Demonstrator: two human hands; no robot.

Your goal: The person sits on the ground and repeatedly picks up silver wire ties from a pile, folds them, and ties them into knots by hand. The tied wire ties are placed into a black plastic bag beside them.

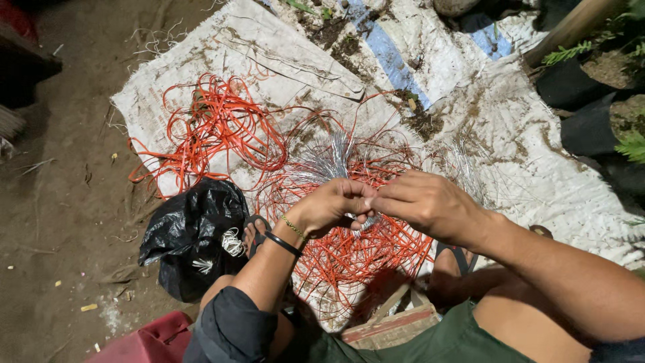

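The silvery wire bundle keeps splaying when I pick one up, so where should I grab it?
Probably at the gathered stem, where the left hand and right hand pinch the silvery wire bundle. Come from the near, lower side, since the strands fan out upward and away over the orange wires.

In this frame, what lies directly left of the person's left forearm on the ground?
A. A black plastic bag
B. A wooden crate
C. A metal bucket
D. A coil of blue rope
A: a crumpled black plastic bag sits on the dirt beside the left hand and its forearm, next to the tangle of orange strands on the white woven sack.
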